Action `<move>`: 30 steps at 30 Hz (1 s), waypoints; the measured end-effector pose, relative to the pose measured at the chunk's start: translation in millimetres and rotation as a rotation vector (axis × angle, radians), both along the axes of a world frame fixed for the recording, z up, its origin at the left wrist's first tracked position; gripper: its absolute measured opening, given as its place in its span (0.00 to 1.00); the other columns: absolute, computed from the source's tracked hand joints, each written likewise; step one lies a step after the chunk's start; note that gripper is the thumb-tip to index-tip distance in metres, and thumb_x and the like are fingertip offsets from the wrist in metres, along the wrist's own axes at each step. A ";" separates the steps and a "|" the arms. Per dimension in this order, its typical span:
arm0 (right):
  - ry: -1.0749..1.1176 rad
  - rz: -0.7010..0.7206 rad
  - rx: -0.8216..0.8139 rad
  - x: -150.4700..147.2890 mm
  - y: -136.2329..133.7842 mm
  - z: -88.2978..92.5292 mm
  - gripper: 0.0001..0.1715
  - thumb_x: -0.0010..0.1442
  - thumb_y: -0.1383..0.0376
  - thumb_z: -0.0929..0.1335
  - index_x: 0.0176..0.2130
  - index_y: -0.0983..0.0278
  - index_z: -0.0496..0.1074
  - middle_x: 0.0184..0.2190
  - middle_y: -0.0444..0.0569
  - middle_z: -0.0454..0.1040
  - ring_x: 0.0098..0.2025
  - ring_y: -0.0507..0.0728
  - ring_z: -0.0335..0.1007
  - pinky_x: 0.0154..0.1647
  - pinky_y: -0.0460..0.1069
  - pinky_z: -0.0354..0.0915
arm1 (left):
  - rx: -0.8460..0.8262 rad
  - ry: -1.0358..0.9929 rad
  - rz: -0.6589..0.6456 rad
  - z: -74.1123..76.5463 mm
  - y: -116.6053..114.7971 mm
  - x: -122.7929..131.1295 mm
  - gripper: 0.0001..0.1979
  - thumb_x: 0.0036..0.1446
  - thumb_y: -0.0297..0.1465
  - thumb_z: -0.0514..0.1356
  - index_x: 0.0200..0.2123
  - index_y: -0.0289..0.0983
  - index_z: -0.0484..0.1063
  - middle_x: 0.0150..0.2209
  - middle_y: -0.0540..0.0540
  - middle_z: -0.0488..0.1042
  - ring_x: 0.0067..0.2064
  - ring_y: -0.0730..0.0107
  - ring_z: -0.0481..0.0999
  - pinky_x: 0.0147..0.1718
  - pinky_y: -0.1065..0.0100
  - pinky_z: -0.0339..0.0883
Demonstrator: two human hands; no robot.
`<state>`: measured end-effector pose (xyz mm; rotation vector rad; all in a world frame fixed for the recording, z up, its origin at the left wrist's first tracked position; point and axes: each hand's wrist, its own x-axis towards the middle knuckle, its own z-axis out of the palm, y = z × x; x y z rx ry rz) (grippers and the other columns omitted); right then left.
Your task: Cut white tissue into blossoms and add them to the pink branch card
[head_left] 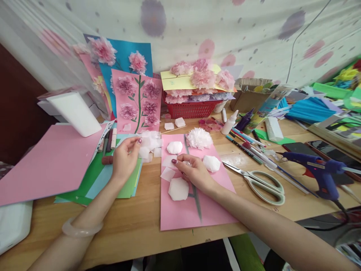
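Observation:
My left hand (126, 159) is closed in a pinch beside a loose pile of thin white tissue squares (152, 141); whatever its fingertips grip, if anything, is too small to make out. Over the pink sheet (175, 216) my right hand (197, 172) is also closed, its fingertips at a white tissue square (168, 161), with a bit of white showing between the fingers. Another square (167, 174) lies just below. The sheet bears a grey-green painted stem (197, 203), a fluffy white paper flower (199, 138) and flat white tissue stacks (178, 189).
Scissors (261, 184), pens (248, 150), a white glue bottle (229, 123) and a blue glue gun (318, 169) lie right. Behind stand a red basket (191, 111) of paper flowers and a pink flower picture (135, 101). Coloured paper (124, 190) and a white container (76, 113) are left.

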<state>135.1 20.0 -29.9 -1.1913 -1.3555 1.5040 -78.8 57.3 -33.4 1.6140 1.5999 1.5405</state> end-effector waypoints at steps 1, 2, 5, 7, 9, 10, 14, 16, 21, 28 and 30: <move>0.008 -0.001 -0.002 0.0 0.1 -0.1 0.19 0.54 0.51 0.69 0.27 0.63 0.63 0.16 0.36 0.56 0.17 0.46 0.49 0.17 0.43 0.46 | 0.078 0.077 0.031 2.1 1.1 -3.4 0.14 0.53 0.37 0.61 0.42 0.38 0.71 0.43 0.42 0.77 0.46 0.59 0.76 0.48 0.58 0.68; 0.016 -0.002 -0.008 0.1 0.1 0.0 0.19 0.54 0.50 0.69 0.27 0.63 0.64 0.16 0.36 0.56 0.17 0.46 0.49 0.17 0.43 0.46 | 0.157 0.154 0.066 4.8 -0.6 -4.1 0.16 0.52 0.36 0.62 0.44 0.38 0.70 0.46 0.42 0.75 0.47 0.59 0.75 0.49 0.58 0.67; 0.061 0.001 -0.042 0.2 0.6 1.9 0.19 0.54 0.51 0.69 0.27 0.63 0.64 0.16 0.36 0.57 0.17 0.46 0.49 0.17 0.44 0.45 | 0.261 0.361 -0.098 12.8 -17.8 8.7 0.12 0.52 0.33 0.63 0.41 0.39 0.71 0.42 0.45 0.76 0.45 0.62 0.75 0.48 0.60 0.67; 0.112 0.010 -0.065 0.1 1.2 3.4 0.17 0.53 0.52 0.69 0.27 0.63 0.65 0.16 0.36 0.57 0.16 0.46 0.48 0.17 0.44 0.44 | 0.323 0.465 -0.287 15.3 -31.2 23.0 0.13 0.51 0.32 0.65 0.41 0.41 0.72 0.40 0.47 0.78 0.44 0.63 0.76 0.52 0.57 0.64; 0.170 0.022 -0.071 0.1 1.6 4.4 0.16 0.53 0.54 0.69 0.27 0.64 0.65 0.15 0.36 0.56 0.16 0.46 0.47 0.17 0.44 0.43 | 0.358 0.525 -0.363 15.2 -40.2 34.5 0.13 0.50 0.32 0.66 0.41 0.42 0.72 0.39 0.49 0.80 0.43 0.64 0.77 0.57 0.51 0.58; 0.194 0.034 -0.068 0.3 1.6 4.7 0.16 0.54 0.55 0.68 0.26 0.64 0.65 0.15 0.36 0.56 0.16 0.46 0.46 0.17 0.44 0.43 | 0.362 0.527 -0.361 14.6 -42.7 38.3 0.13 0.51 0.31 0.65 0.41 0.42 0.72 0.39 0.49 0.80 0.43 0.64 0.78 0.58 0.50 0.56; 0.238 0.099 -0.051 2.6 -0.3 5.0 0.15 0.56 0.58 0.66 0.23 0.64 0.64 0.16 0.37 0.57 0.17 0.46 0.48 0.17 0.45 0.44 | 0.341 0.479 -0.279 13.6 -45.4 42.2 0.03 0.54 0.28 0.62 0.33 0.42 0.73 0.33 0.51 0.80 0.41 0.66 0.78 0.56 0.50 0.58; 0.252 0.118 -0.048 4.0 -1.3 4.7 0.15 0.57 0.59 0.66 0.23 0.64 0.63 0.16 0.38 0.58 0.17 0.46 0.48 0.18 0.45 0.44 | 0.322 0.473 -0.270 14.4 -45.8 41.6 0.03 0.55 0.28 0.61 0.29 0.41 0.72 0.31 0.51 0.80 0.41 0.66 0.78 0.57 0.50 0.57; 0.297 0.127 -0.055 5.7 -2.3 6.7 0.11 0.56 0.60 0.66 0.26 0.64 0.67 0.17 0.38 0.58 0.17 0.47 0.49 0.18 0.45 0.45 | 0.262 0.394 -0.269 14.5 -47.3 41.4 0.05 0.53 0.29 0.62 0.27 0.41 0.69 0.31 0.52 0.80 0.40 0.65 0.79 0.57 0.50 0.58; 0.168 0.113 0.004 4.1 -3.7 11.4 0.14 0.53 0.56 0.68 0.30 0.65 0.71 0.16 0.37 0.58 0.18 0.46 0.49 0.19 0.44 0.45 | 0.266 0.376 -0.272 12.0 -47.5 41.6 0.07 0.53 0.31 0.63 0.26 0.41 0.68 0.32 0.52 0.80 0.39 0.66 0.79 0.58 0.49 0.57; 0.132 0.098 0.004 3.8 -3.9 10.4 0.15 0.52 0.54 0.69 0.29 0.64 0.69 0.16 0.37 0.59 0.18 0.46 0.48 0.19 0.44 0.46 | 0.263 0.355 -0.283 11.8 -48.0 41.6 0.07 0.52 0.31 0.64 0.26 0.41 0.67 0.32 0.52 0.80 0.39 0.66 0.79 0.58 0.48 0.56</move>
